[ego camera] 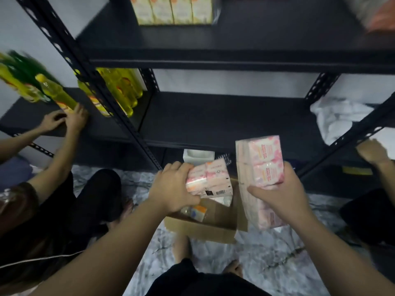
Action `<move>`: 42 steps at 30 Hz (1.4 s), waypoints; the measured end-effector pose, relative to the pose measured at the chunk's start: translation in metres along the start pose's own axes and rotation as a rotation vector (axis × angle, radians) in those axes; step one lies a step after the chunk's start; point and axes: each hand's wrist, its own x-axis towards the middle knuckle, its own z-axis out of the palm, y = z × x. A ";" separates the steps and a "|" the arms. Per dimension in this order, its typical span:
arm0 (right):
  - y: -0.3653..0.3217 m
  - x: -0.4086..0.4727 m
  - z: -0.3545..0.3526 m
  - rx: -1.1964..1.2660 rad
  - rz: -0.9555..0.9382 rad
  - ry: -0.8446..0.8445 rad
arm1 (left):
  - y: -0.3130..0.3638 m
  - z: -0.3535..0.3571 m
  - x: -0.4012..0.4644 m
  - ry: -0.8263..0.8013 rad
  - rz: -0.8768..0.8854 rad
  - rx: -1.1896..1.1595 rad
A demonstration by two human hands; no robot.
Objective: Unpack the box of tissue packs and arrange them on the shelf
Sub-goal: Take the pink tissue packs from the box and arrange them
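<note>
Head view, looking down at a cardboard box (205, 228) on a marbled floor sheet (267, 259), open flaps up. Box taken as landmark.

Left hand (173, 189): over the box's left side, fingers and thumb curled round a pink tissue pack (210, 178); the pack is tilted, directly above the box opening. Barcode label shows on its lower edge.

Right hand (277, 195): just right of the box, gripping a taller pink tissue bundle (261, 163), held upright, thumb across its front; its lower end hangs beside the box's right flap.

Inside the box, below the left hand: a small orange-and-white pack (195, 211), partly hidden.

Behind the box: black metal shelf (224, 120), middle board bare in the centre. White cloth (339, 118) on that board, far right of the box. Yellow oil bottles (119, 90) up-left of the box. Cream cartons (171, 9) on the board above.

Far left of the box: a second person's hands (64, 119) at a bottle on the neighbouring shelf. Frame edges blurred.
</note>
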 end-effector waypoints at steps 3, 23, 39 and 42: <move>-0.020 -0.004 -0.019 0.006 -0.052 0.028 | 0.015 -0.035 -0.005 0.073 0.029 0.047; -0.221 0.050 -0.093 -0.022 -0.396 0.140 | 0.044 -0.285 0.090 0.347 0.275 0.193; -0.285 0.102 -0.055 -0.159 -0.424 0.250 | 0.006 -0.320 0.226 0.223 0.395 0.327; -0.287 0.107 -0.048 -0.199 -0.424 0.239 | 0.002 -0.316 0.236 0.243 0.413 0.331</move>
